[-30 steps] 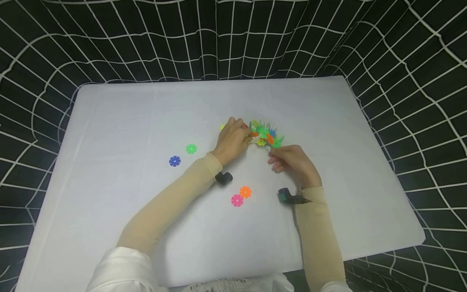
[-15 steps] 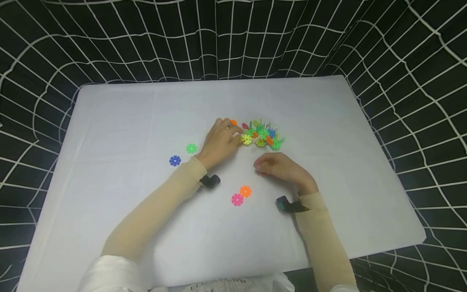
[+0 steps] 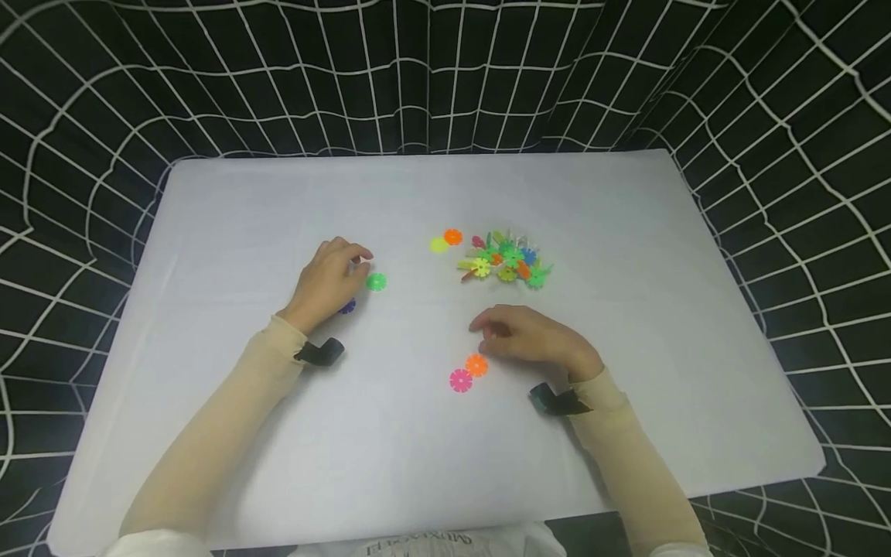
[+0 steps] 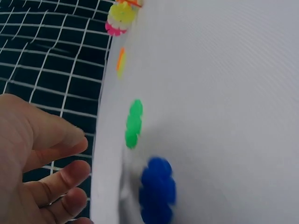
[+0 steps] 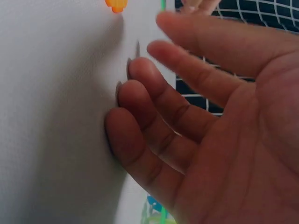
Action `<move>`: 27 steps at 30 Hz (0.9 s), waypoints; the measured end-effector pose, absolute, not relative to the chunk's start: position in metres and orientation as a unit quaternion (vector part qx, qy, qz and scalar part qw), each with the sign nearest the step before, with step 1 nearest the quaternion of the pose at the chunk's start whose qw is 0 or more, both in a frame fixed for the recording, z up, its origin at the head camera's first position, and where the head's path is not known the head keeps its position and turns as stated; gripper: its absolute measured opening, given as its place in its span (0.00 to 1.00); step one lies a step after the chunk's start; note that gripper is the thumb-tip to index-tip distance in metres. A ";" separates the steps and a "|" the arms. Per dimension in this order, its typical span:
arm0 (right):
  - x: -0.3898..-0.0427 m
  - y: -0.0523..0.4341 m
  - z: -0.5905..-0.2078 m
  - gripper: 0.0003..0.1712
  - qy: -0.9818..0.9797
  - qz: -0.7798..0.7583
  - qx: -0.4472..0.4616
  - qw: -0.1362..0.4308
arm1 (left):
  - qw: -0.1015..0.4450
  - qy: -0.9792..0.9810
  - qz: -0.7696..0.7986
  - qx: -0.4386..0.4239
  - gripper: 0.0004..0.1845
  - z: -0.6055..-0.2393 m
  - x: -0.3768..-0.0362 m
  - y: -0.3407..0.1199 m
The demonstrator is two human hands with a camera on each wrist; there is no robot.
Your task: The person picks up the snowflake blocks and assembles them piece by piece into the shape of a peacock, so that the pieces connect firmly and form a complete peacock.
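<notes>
A heap of small coloured plastic flower discs [image 3: 508,261] lies mid-table, with a yellow disc [image 3: 438,244] and an orange disc [image 3: 453,237] just left of it. My left hand [image 3: 351,263] hovers with loosely curled, empty fingers beside a green disc [image 3: 376,281] and partly covers a blue disc [image 3: 346,306]. The left wrist view shows that hand [image 4: 81,156] holding nothing, the green disc [image 4: 133,123] and blue disc [image 4: 158,189] close by. My right hand [image 3: 483,329] rests relaxed just above an orange disc [image 3: 476,364] and a pink disc [image 3: 460,380]. Its fingers [image 5: 140,98] touch the cloth.
The white table [image 3: 244,201] is ringed on the far and side edges by black netting with white grid lines [image 3: 445,77]. A small black camera is strapped to each wrist [image 3: 320,352].
My left hand left the heap and swung left to the green and blue discs. My right hand drew back from the heap toward the orange and pink discs.
</notes>
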State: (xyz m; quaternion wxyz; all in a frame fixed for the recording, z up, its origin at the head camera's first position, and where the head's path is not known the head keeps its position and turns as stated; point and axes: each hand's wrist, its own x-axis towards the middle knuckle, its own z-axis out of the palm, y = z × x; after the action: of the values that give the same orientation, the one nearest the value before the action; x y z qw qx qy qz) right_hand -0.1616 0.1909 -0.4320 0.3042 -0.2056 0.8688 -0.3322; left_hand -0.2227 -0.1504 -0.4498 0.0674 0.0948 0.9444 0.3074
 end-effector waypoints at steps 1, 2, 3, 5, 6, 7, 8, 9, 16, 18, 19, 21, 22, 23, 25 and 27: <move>-0.161 0.190 -0.432 0.20 0.869 -0.328 -0.209 0.308 | 0.072 0.945 0.307 0.093 0.17 -0.452 -0.222 -0.153; -0.161 0.190 -0.432 0.21 0.868 -0.322 -0.215 0.310 | 0.077 0.944 0.307 0.090 0.17 -0.453 -0.221 -0.156; -0.161 0.189 -0.431 0.21 0.868 -0.317 -0.220 0.314 | 0.080 0.944 0.308 0.089 0.17 -0.455 -0.220 -0.158; -0.160 0.188 -0.430 0.22 0.866 -0.310 -0.225 0.321 | 0.087 0.942 0.311 0.092 0.18 -0.459 -0.218 -0.160; -0.160 0.188 -0.431 0.22 0.866 -0.307 -0.228 0.322 | 0.089 0.941 0.313 0.094 0.18 -0.460 -0.218 -0.160; -0.160 0.188 -0.430 0.22 0.866 -0.304 -0.230 0.322 | 0.090 0.940 0.316 0.097 0.18 -0.461 -0.219 -0.160; -0.160 0.187 -0.430 0.22 0.867 -0.302 -0.233 0.322 | 0.092 0.939 0.317 0.101 0.18 -0.462 -0.219 -0.160; -0.160 0.187 -0.430 0.22 0.866 -0.300 -0.232 0.326 | 0.095 0.938 0.317 0.105 0.18 -0.462 -0.219 -0.159; -0.154 0.182 -0.428 0.23 0.863 -0.273 -0.271 0.328 | 0.133 0.941 0.290 0.114 0.24 -0.464 -0.223 -0.149; -0.150 0.181 -0.429 0.21 0.871 -0.262 -0.285 0.304 | 0.136 0.943 0.280 0.120 0.25 -0.464 -0.222 -0.147; -0.149 0.180 -0.430 0.20 0.874 -0.258 -0.289 0.292 | 0.135 0.943 0.277 0.123 0.24 -0.464 -0.221 -0.146; -0.148 0.178 -0.432 0.18 0.883 -0.250 -0.293 0.270 | 0.129 0.944 0.274 0.130 0.22 -0.464 -0.220 -0.145; -0.148 0.177 -0.434 0.16 0.887 -0.244 -0.293 0.260 | 0.125 0.944 0.273 0.133 0.21 -0.464 -0.219 -0.144; -0.148 0.176 -0.435 0.15 0.891 -0.239 -0.293 0.252 | 0.123 0.945 0.273 0.134 0.20 -0.463 -0.218 -0.144; -0.149 0.173 -0.436 0.13 0.898 -0.230 -0.282 0.246 | 0.119 0.945 0.274 0.135 0.18 -0.463 -0.217 -0.144; -0.151 0.170 -0.437 0.13 0.906 -0.224 -0.262 0.244 | 0.122 0.944 0.275 0.135 0.17 -0.464 -0.215 -0.143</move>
State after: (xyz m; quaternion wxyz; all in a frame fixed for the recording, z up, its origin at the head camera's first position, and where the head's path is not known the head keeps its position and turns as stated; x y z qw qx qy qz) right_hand -0.1515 0.1696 -0.4366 0.2441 -0.2625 0.9063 -0.2238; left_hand -0.2153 -0.1432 -0.4641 0.1219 0.1346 0.9441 0.2750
